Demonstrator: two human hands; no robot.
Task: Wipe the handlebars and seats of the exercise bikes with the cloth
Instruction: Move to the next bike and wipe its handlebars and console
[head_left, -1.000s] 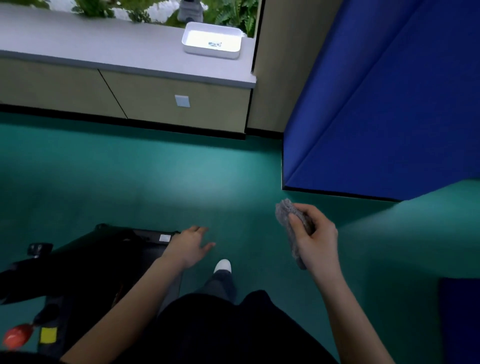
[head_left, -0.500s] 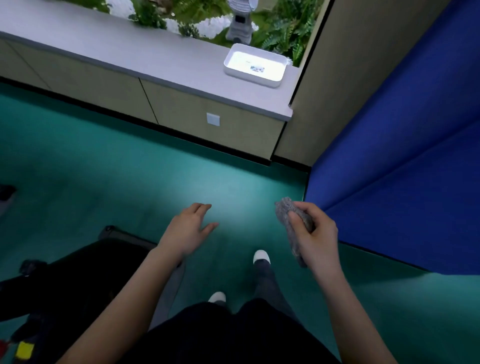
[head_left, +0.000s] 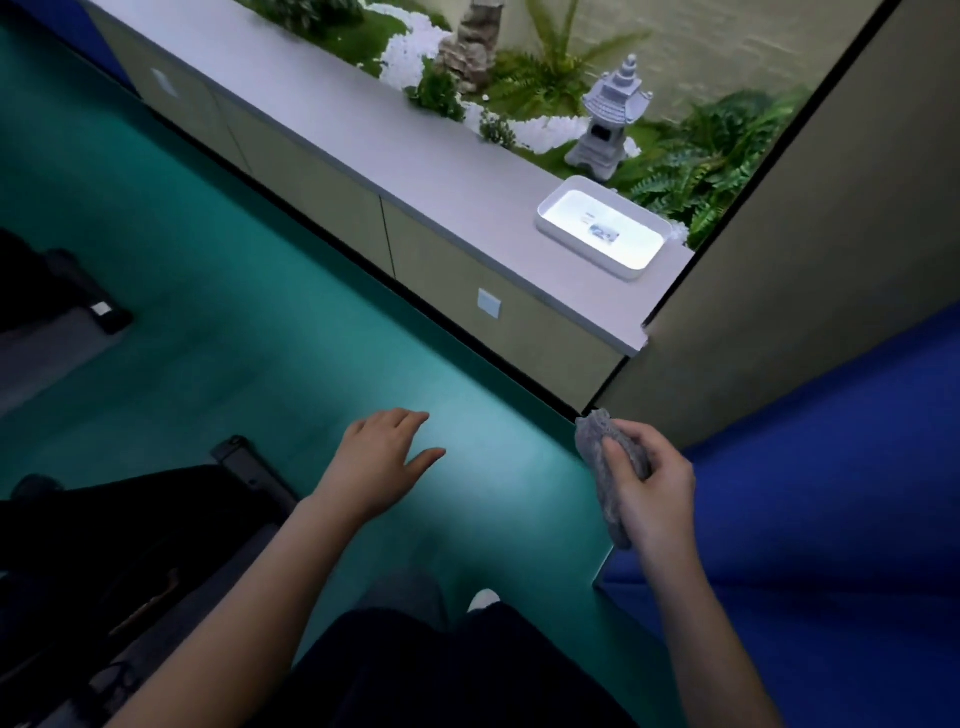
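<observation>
My right hand (head_left: 649, 486) grips a bunched grey cloth (head_left: 602, 457), held in the air above the green floor near the blue mat's edge. My left hand (head_left: 382, 462) hovers over the floor with its fingers relaxed and holds nothing. The dark base of an exercise machine (head_left: 104, 545) fills the lower left, just left of my left forearm. Another dark machine's end (head_left: 62, 296) shows at the far left edge. No handlebar or seat shows in this view.
A grey counter (head_left: 395, 135) over beige cabinets runs diagonally across the back, with a white tray (head_left: 605, 231) near its right end. Behind it are plants and a stone lantern (head_left: 610, 124). A blue mat (head_left: 831, 493) covers the right side. Green floor (head_left: 260, 322) lies ahead.
The view has swung left and tilted, so the counter now runs diagonally and more floor shows. Both hands keep their pose, the right one still holding the cloth.
</observation>
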